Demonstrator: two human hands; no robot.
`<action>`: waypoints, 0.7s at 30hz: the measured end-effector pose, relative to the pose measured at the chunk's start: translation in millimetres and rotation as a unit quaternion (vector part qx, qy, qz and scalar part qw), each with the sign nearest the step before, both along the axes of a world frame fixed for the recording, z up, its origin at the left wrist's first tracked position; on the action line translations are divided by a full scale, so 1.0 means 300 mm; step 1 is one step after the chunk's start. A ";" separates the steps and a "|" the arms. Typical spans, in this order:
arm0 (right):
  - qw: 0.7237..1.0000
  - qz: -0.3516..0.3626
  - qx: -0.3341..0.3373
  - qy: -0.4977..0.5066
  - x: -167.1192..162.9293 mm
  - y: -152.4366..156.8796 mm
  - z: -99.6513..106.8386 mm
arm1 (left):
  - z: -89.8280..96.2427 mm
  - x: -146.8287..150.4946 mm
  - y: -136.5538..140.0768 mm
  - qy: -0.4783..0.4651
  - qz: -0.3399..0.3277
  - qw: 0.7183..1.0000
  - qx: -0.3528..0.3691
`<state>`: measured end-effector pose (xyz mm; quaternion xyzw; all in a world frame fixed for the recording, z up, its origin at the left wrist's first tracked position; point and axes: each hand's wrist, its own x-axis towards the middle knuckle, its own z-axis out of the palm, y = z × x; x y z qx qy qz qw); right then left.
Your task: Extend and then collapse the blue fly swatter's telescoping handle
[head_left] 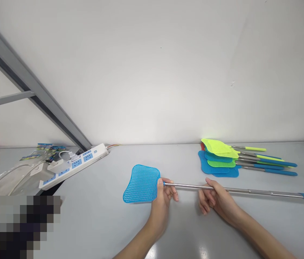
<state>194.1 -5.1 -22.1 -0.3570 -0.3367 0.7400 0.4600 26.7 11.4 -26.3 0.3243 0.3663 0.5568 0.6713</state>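
A blue fly swatter (142,183) with a perforated head and a long, drawn-out metal rod lies across both my hands, just over the table. My left hand (163,196) pinches it where the head joins the rod, thumb on top. Farther along, my right hand (216,196) grips the thin metal rod between thumb and fingers. The blue handle end runs off the right edge of the view. Behind my right hand lies a pile of fly swatters (219,158), yellow-green and blue, with their handles pointing right.
A white power strip (87,158) with plugs in it stands at the left on the grey table (92,223). Plastic packets (40,151) and cables lie beyond it. A grey metal frame post (41,90) slants down at the left, and a pale wall (154,72) closes off the back.
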 end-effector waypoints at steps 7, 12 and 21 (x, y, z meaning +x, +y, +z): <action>1.000 0.003 0.004 0.012 -0.004 -0.001 -0.013 | 0.001 0.004 -0.006 -0.007 0.001 1.000 -0.009; 1.000 0.001 0.005 0.016 -0.008 -0.004 -0.014 | -0.002 0.005 -0.008 0.001 -0.002 1.000 0.001; 0.999 0.008 0.006 0.043 -0.018 -0.009 -0.010 | -0.006 0.013 -0.017 0.007 -0.006 1.000 0.012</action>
